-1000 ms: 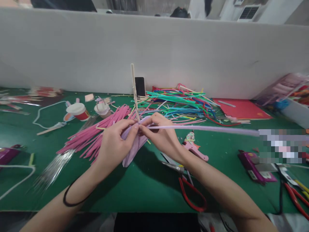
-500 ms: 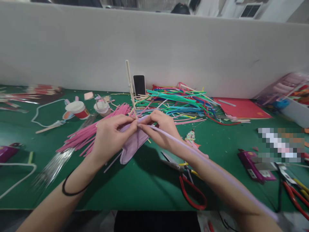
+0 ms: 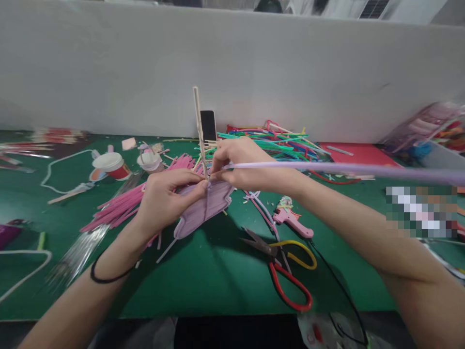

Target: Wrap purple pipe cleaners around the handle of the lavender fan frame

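My left hand is closed in a pinch on the upper edge of a flat lilac piece that looks made of joined pipe cleaners. A pale, thin stick rises upright from that pinch. My right hand touches the top of the same piece, its thumb and fingers pinching a long lilac pipe cleaner. The pipe cleaner's free length stretches right, above my right forearm. The exact joint between stick, piece and strand is hidden by my fingertips.
Scissors and a pink glue gun lie right of the piece. Pink pipe cleaners lie left, and a multicoloured heap lies behind. A paper cup, a phone and a red folder stand or lie farther back.
My right hand has risen slightly, and the strand's free end has swung up from beside my forearm to nearly level. The lilac piece has turned, showing more of its face.
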